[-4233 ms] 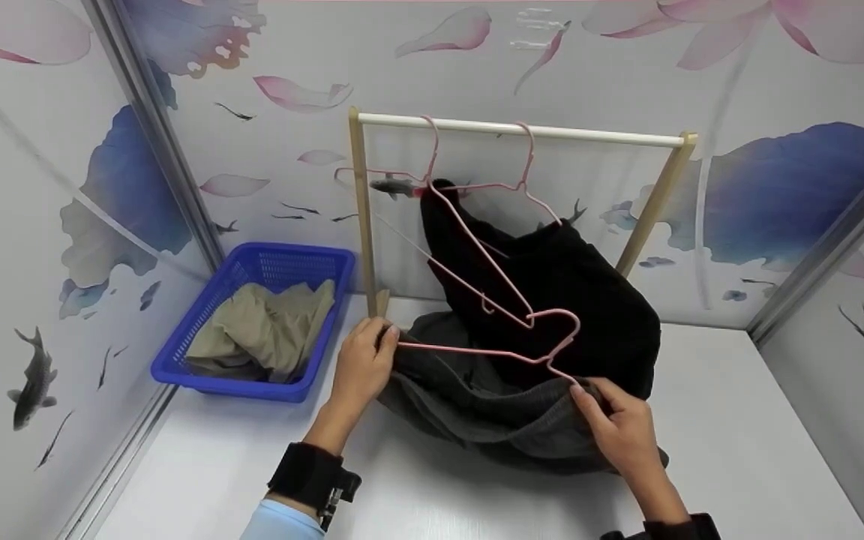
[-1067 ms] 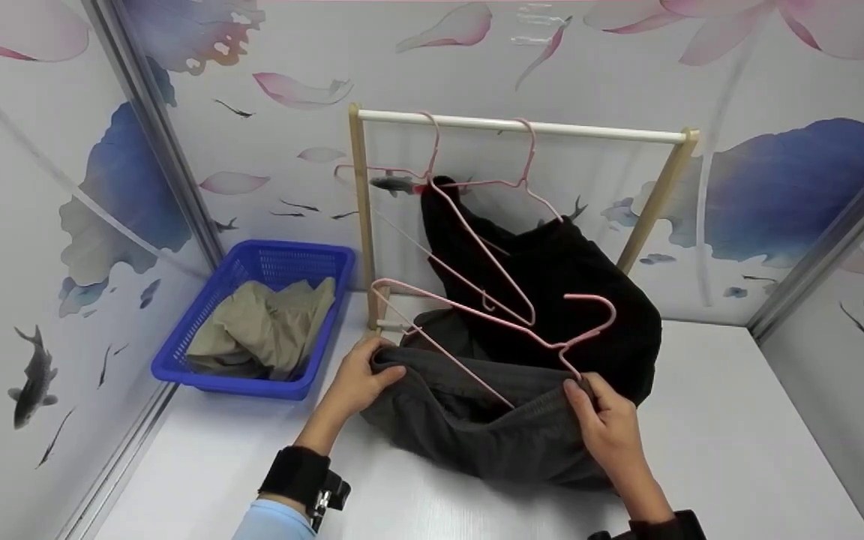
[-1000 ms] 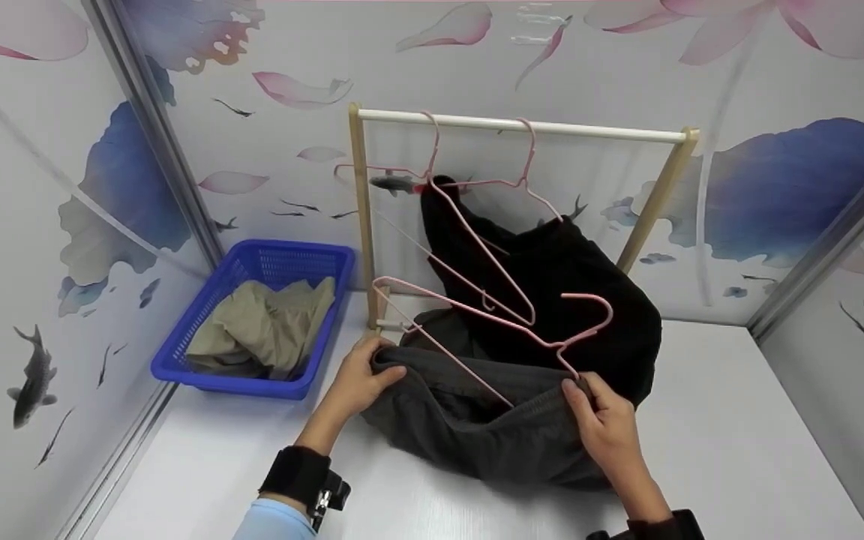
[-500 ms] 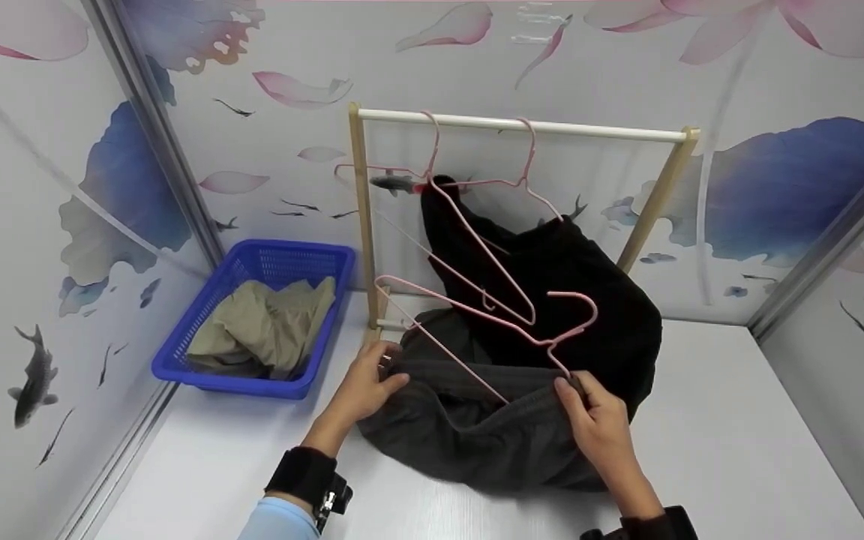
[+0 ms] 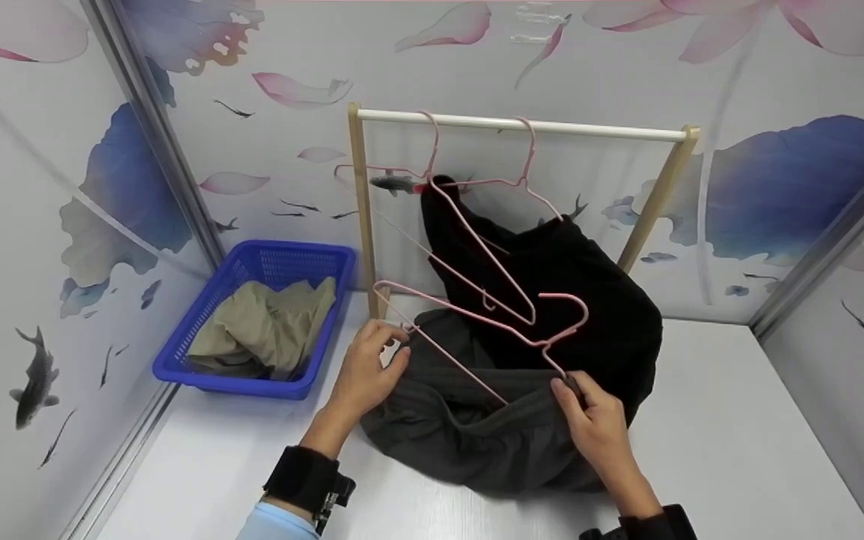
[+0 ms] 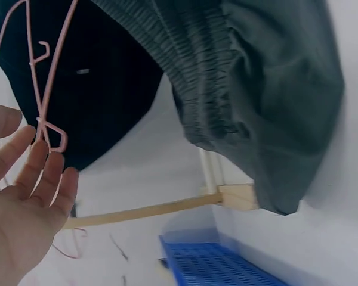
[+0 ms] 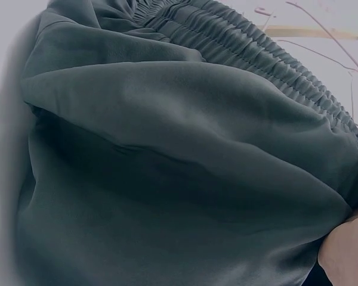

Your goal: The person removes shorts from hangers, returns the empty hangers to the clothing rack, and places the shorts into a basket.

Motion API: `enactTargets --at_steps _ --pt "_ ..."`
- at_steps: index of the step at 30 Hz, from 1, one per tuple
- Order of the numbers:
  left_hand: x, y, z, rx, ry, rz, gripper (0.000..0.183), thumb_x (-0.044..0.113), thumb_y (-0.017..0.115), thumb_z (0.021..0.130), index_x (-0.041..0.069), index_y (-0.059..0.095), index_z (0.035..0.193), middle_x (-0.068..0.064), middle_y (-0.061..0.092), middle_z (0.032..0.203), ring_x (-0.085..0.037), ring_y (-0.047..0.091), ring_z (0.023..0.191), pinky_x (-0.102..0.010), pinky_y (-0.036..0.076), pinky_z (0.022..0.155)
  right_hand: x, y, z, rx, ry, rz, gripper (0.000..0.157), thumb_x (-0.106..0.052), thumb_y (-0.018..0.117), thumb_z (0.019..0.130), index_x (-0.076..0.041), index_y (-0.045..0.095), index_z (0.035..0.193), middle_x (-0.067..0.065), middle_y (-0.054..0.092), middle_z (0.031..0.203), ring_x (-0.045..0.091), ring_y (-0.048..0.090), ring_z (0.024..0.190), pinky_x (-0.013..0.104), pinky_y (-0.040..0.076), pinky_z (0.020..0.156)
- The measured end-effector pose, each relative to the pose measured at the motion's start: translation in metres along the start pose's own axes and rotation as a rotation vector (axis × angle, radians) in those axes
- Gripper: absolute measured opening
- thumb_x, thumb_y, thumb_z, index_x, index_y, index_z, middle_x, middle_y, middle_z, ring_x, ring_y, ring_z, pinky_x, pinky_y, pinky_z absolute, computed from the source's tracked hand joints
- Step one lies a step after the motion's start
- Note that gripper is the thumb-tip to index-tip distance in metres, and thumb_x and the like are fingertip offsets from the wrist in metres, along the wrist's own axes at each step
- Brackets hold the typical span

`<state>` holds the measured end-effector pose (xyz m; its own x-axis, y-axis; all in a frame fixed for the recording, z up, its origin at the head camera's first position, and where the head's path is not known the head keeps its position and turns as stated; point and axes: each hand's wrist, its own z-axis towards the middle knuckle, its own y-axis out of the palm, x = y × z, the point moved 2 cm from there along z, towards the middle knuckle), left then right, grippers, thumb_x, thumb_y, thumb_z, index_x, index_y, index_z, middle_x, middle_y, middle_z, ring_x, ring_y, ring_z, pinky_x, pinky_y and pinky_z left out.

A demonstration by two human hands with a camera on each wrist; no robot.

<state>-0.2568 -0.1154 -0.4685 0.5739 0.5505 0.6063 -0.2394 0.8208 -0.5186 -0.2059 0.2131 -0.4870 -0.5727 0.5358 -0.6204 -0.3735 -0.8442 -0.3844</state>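
Note:
My right hand [image 5: 595, 420] pinches the elastic waistband of the dark grey pants [image 5: 492, 457] where one arm of a pink hanger [image 5: 462, 306] enters it. That hanger slants up to the left, its hook above my right hand and its lower bar dipping into the waist opening. My left hand [image 5: 368, 375] holds nothing; its fingers are loosely bent beside the hanger's free end. In the left wrist view, the fingertips lie close to the hanger's corner [image 6: 56, 140], and the gathered waistband [image 6: 197, 89] hangs apart from them. The right wrist view is mostly filled by pants fabric [image 7: 167, 179].
Behind stands a rack with a white rail [image 5: 597, 132] and wooden posts. Two pink hangers hang on it, one carrying a black garment [image 5: 574, 300]. At left, a blue basket [image 5: 177, 367] holds beige cloth [image 5: 259, 330]. Printed walls enclose the white table [image 5: 724, 450].
The left hand has let go of the waistband and moved up to the hanger's free end. That side of the waistband has sagged. The right hand and hanger hook have shifted slightly left.

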Motion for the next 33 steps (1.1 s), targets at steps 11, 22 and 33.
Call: enactTargets --at_steps 11,22,33 --pt "0.041 0.002 0.019 0.038 0.225 0.126 0.028 0.009 0.075 0.090 0.006 0.068 0.117 -0.009 0.062 0.116 -0.024 0.062 0.105 -0.040 0.053 0.089 0.000 0.001 0.001 -0.012 -0.003 -0.017 0.014 0.004 0.071 0.092 -0.010 0.069 0.090 -0.010 0.046 0.066 0.003 0.044 0.060 0.019 0.036 0.054" --pt "0.055 0.016 0.028 -0.005 0.368 0.261 0.039 0.018 0.072 0.095 0.005 0.065 0.132 -0.012 0.062 0.127 -0.029 0.059 0.117 -0.049 0.044 0.104 -0.003 0.004 0.002 -0.031 0.006 -0.027 0.014 0.003 0.072 0.092 -0.011 0.068 0.089 -0.012 0.045 0.066 0.002 0.042 0.058 0.019 0.035 0.052" --pt "0.066 0.036 0.031 -0.128 0.357 0.337 0.039 0.032 0.068 0.101 0.010 0.066 0.134 -0.008 0.064 0.127 -0.026 0.058 0.120 -0.050 0.038 0.109 -0.004 0.007 0.000 -0.048 -0.033 -0.023 0.015 0.003 0.073 0.091 -0.011 0.069 0.090 -0.012 0.046 0.067 0.002 0.044 0.060 0.018 0.037 0.054"
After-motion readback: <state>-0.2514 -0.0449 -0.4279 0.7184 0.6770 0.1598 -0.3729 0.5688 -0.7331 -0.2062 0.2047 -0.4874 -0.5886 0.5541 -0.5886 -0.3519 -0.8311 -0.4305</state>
